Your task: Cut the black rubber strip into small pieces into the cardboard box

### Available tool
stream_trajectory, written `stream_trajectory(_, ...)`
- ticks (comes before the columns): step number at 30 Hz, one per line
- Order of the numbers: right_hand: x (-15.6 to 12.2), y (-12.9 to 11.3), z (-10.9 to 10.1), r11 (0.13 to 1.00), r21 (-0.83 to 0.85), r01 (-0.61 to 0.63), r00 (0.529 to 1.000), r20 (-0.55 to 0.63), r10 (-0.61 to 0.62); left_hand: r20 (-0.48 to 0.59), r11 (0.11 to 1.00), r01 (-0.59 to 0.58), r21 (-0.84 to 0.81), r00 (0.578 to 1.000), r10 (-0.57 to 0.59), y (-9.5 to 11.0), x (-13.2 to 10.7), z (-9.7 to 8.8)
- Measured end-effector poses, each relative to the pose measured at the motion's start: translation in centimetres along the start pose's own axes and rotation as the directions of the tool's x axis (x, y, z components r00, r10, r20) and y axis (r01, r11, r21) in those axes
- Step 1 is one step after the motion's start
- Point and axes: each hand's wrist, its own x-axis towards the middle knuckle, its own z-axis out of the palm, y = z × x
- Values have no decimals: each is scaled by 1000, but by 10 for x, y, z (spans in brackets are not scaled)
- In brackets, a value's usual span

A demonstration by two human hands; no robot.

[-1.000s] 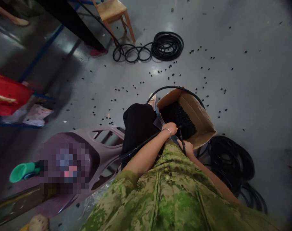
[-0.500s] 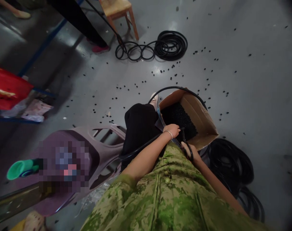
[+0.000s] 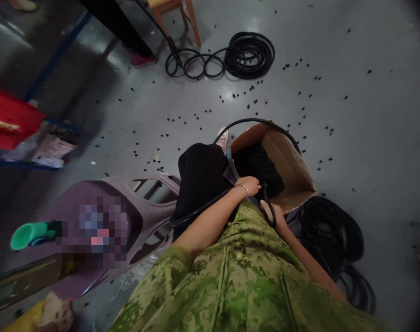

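Observation:
My left hand (image 3: 249,186), with a bracelet at its wrist, is closed over the near edge of an open cardboard box (image 3: 295,173). Its fingers appear to pinch a black tube (image 3: 199,213), which runs under the left forearm and across my thigh; the pinched end is mostly hidden. Beside it, my right hand (image 3: 274,213) is wrapped around black-handled scissors (image 3: 273,216). Their blades point up toward the left fingertips, over the box. Many small black pieces (image 3: 256,166) fill the bottom of the box.
Coils of black tubing lie on the floor ahead (image 3: 249,55) and right of me (image 3: 331,235). A purple plastic stool (image 3: 106,193) at left bears a green cup-like object (image 3: 30,235). Another person's leg (image 3: 123,27) and a wooden chair (image 3: 173,7) are ahead. Black bits dot the floor.
The view has shifted slightly. Both hands stay at the box's near edge, and the scissors have turned a little between them, close to the left fingers.

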Motion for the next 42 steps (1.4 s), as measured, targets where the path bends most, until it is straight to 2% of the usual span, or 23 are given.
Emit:
stream_trajectory(4, 3, 3, 5, 991, -121, 57, 997, -45, -63, 2, 1000, 11, 7, 1000, -11, -2, 4, 2)
stream_trajectory(9, 6, 9, 11, 977, -186, 100, 990, -78, -116, 10, 999, 26, 23, 1000, -26, -2, 5, 1)
stream_trajectory(15, 8, 10, 15, 965, -258, 46, 989, -126, -81, 41, 998, 22, 58, 999, -25, 1, 7, 1)
stream_trajectory(18, 8, 8, 13, 977, -210, 46, 992, -106, -69, 17, 997, 30, 72, 999, -31, 1, 5, 3)
stream_trajectory(22, 5, 8, 10, 995, -85, 60, 996, -63, -65, -91, 998, -1, 57, 996, 6, 2, -6, 4)
stream_trajectory(28, -4, 24, 3, 991, 121, 57, 998, -22, -55, -216, 998, -3, 56, 976, 15, 5, -24, 5)
stream_trajectory(31, -7, 26, -1, 990, 125, 72, 997, -5, -72, -221, 1000, 27, -3, 975, -27, 4, -24, 4)
stream_trajectory(35, -9, 15, -3, 991, 63, 120, 992, 16, -122, -200, 999, 16, -47, 979, -26, 1, -19, 3)
stream_trajectory(42, -7, 3, -1, 995, 50, 91, 996, 9, -92, -163, 997, -9, -77, 987, -3, -1, -15, 1)
